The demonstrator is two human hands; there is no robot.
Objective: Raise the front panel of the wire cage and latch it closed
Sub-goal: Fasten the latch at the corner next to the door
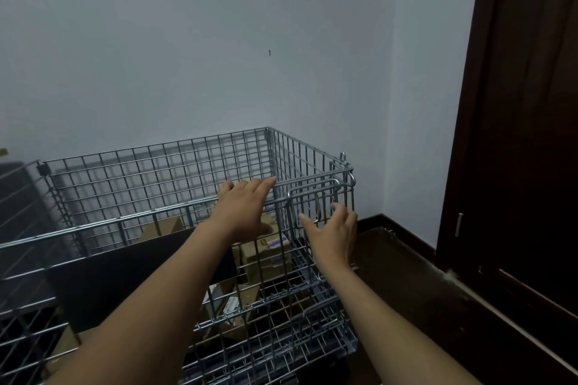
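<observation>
The wire cage (175, 178) stands in a room corner on a dark wooden floor (422, 287), against a pale wall (219, 40), left of a dark wooden door (525, 134). Its front panel (275, 259) is upright. The left hand (245, 208) lies flat on the panel's top rail, fingers together. The right hand (334, 233), fingers spread, is at the latch handle (319, 197). Cardboard boxes (266, 255) sit inside the cage.

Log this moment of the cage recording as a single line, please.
stage: front panel raised | left hand: flat on its top bar | right hand: open by latch | inside: cardboard boxes
</observation>
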